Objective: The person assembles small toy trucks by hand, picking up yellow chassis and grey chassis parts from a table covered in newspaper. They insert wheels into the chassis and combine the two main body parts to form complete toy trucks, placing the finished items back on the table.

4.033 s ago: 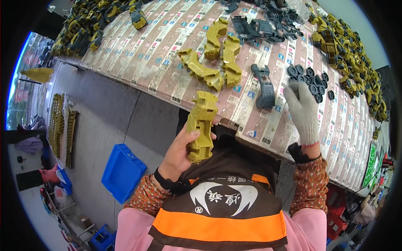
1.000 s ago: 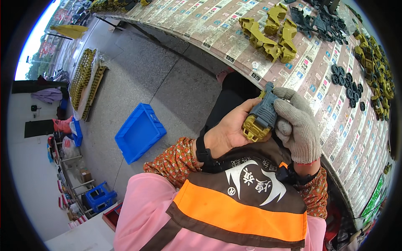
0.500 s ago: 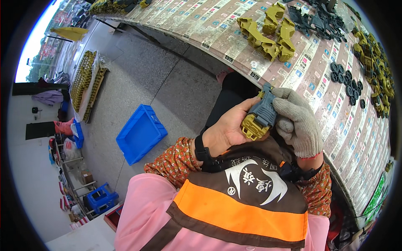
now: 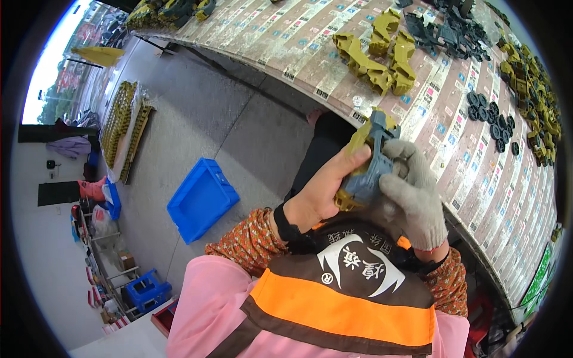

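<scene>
A toy vehicle body, dark grey over olive-yellow plastic, is held tilted above my lap, near the table's edge. My bare left hand closes round its left side, the thumb lying along the yellow part. My right hand, in a grey knitted glove, presses curled fingers against the grey right side; some fingertips are hidden. On the table beyond lie several olive-yellow body shells. Black toy wheels lie loose to the right of them.
Dark grey parts and a pile of olive-yellow parts cover the table's far and right sides. A blue crate stands on the floor at left. Stacked yellow parts and a blue stool stand farther left.
The toy vehicle has been turned in my hands, so its grey side and yellow edge now show. My gloved fingers have shifted lower along its right side.
</scene>
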{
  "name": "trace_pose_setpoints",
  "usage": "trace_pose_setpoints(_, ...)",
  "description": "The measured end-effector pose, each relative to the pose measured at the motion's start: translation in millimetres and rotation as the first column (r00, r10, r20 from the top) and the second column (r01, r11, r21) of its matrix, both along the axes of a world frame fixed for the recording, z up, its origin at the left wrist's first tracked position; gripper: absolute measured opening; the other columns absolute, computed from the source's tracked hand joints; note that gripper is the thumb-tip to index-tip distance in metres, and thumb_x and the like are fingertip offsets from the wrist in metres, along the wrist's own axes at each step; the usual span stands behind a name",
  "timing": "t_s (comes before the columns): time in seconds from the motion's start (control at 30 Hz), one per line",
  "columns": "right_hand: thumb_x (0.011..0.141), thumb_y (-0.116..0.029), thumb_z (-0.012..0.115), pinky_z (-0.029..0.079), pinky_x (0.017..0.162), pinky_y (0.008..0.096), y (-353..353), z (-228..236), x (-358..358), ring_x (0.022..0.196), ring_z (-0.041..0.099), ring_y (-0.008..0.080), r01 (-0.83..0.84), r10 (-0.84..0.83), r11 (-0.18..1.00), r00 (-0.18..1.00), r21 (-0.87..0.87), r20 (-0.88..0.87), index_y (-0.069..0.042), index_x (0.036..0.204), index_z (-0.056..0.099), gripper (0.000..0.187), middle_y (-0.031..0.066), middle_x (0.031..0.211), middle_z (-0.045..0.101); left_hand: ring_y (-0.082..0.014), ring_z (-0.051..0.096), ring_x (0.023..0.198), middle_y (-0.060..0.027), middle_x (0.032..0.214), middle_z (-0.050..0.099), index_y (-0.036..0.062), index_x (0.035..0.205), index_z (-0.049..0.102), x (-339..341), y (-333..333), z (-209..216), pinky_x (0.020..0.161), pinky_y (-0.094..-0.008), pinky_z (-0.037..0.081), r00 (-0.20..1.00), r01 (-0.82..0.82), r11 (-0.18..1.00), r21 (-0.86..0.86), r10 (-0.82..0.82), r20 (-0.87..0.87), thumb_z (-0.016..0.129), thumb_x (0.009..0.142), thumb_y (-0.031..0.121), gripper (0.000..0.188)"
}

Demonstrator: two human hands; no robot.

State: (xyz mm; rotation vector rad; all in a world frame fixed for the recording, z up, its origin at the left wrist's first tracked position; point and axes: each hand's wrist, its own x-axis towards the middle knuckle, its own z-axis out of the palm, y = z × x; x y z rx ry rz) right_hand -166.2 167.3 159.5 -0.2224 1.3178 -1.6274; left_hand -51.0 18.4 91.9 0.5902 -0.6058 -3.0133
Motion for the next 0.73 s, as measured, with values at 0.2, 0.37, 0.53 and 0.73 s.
trace_pose_setpoints(0.2,0.091,-0.001,0.07,0.05,0.057,0.0258,6.0,-7.7,5.6,0.069,0.06,0.0106,-0.001,-0.001,0.998,0.999,-0.062,-0.035,-0.009,0.138,0.047,0.053,0.0074,0.107,0.064,-0.0126,0.054,0.131,-0.0041,0.142,0.056,0.0059,0.162,0.036,-0.3,-8.6,11.0,0.112,-0.0319,0.045,0.995,-0.058,0.782,-0.62,-0.002,-0.096,0.077,0.103,0.032,0.076)
trace_pose_setpoints(0.37,0.09,0.004,0.07,0.053,0.067,0.0275,10.9,-21.8,-1.0,0.088,0.061,0.0122,-0.074,0.064,0.984,0.996,-0.161,-0.069,-0.01,0.135,0.046,0.053,0.0082,0.127,0.058,-0.0172,0.043,0.145,-0.0087,0.155,0.046,0.0041,0.165,0.025,-1.3,-11.7,13.4,0.122,-0.0344,0.035,0.985,-0.11,0.651,-0.751,-0.031,-0.171,0.084,0.097,0.025,0.092)
trace_pose_setpoints(0.53,0.089,0.007,0.069,0.052,0.07,0.0285,11.4,-33.1,-3.5,0.089,0.06,0.0132,-0.086,0.065,0.974,0.992,-0.208,-0.106,-0.01,0.133,0.046,0.053,0.008,0.126,0.055,-0.0207,0.039,0.152,-0.0108,0.161,0.043,0.0051,0.168,0.019,-0.9,-9.8,10.5,0.126,-0.0373,0.031,0.982,-0.128,0.601,-0.789,-0.036,-0.186,0.088,0.091,0.011,0.103)
trace_pose_setpoints(0.73,0.09,0.004,0.066,0.052,0.075,0.0287,9.6,-30.7,-6.0,0.09,0.059,0.0134,-0.07,0.067,0.969,0.998,-0.238,-0.019,-0.01,0.132,0.046,0.048,0.007,0.124,0.053,-0.0219,0.039,0.153,-0.0123,0.163,0.038,0.0047,0.168,0.017,0.5,-9.0,6.3,0.126,-0.0388,0.033,0.984,-0.131,0.392,-0.91,-0.061,-0.168,0.087,0.092,0.012,0.104)
